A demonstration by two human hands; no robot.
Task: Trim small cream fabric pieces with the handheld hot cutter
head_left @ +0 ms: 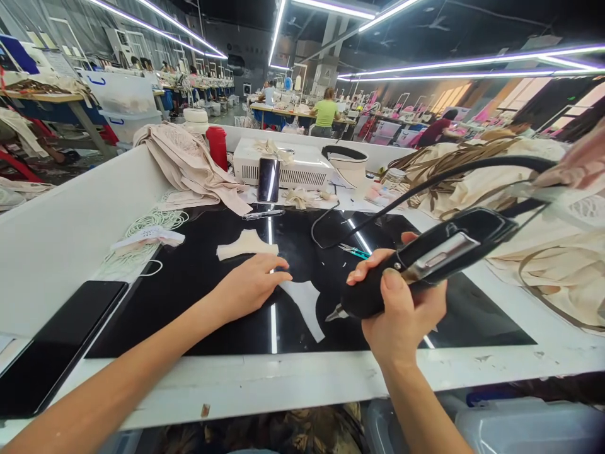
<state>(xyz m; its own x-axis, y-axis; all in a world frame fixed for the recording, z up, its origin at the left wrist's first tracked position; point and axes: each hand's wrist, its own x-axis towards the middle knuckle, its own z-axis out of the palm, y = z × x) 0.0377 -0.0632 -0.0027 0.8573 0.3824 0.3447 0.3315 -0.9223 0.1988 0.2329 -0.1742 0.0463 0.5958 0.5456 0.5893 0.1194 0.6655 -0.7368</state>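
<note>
My right hand (401, 309) is wrapped round a black corded hand tool (439, 249). The tool's pointed metal tip (336, 313) faces left, just above the black glossy sheet (189, 309) and close to a white curved fabric piece (305, 306). With fingers stretched and slightly apart, my left hand (250, 284) hovers over or rests on the sheet; contact cannot be told. Its fingertips are near the upper left end of the white piece. Behind that hand lies a cream fabric piece (246, 244), its lower edge partly covered.
Teal-handled snips (354, 251) and a pen (263, 214) lie on the sheet. Behind stand a phone (268, 180), a vented white box (283, 161) and a red bottle (217, 146). Fabric piles (193, 157) flank both sides. A dark tablet-like slab (61, 340) is at left.
</note>
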